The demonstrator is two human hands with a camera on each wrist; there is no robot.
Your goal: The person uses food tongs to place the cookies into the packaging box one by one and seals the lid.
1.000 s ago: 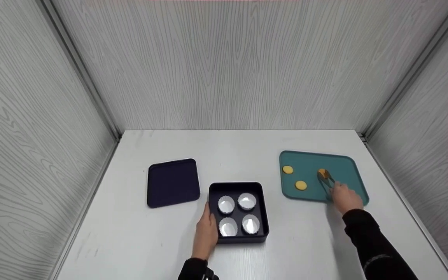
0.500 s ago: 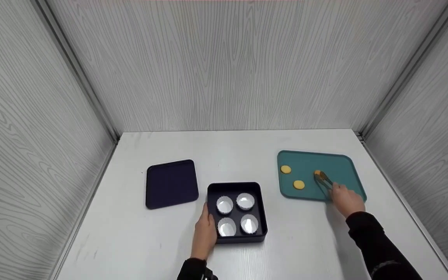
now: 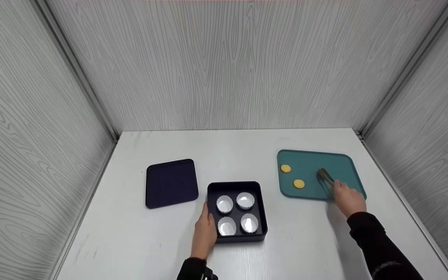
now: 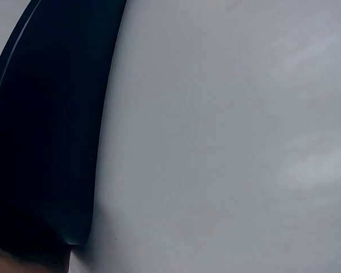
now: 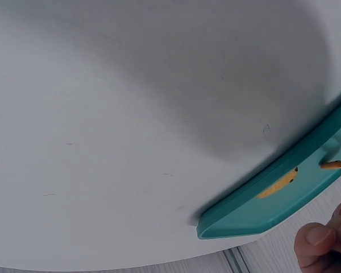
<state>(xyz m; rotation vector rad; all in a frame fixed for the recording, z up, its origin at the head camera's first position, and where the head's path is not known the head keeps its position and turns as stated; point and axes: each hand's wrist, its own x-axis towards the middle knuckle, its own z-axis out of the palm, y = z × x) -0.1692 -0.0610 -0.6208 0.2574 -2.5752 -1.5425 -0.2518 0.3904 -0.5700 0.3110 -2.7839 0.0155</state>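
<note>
In the head view my right hand (image 3: 349,199) grips metal tongs (image 3: 326,176) over the teal tray (image 3: 336,160). A thin brownish-yellow cookie (image 5: 335,165) is at the tongs' tips, seen edge-on in the right wrist view; from above the tongs mostly hide it. Two round yellow cookies, one farther back (image 3: 285,168) and one nearer (image 3: 298,184), lie on the tray's left part. My left hand (image 3: 203,233) rests along the left wall of a dark square box (image 3: 263,210), its fingers outside. White fluted paper cups (image 3: 245,200) stand in the box.
A dark square lid or tray (image 3: 171,183) lies on the white table (image 3: 231,155), left of the box. Grey wood-patterned panels (image 3: 224,66) stand at the back and both sides. Bare tabletop separates the box from the teal tray.
The tongs' arms have come closer together at the third cookie, which now stands edge-on and hardly shows from above. My left hand and the box have stayed in place.
</note>
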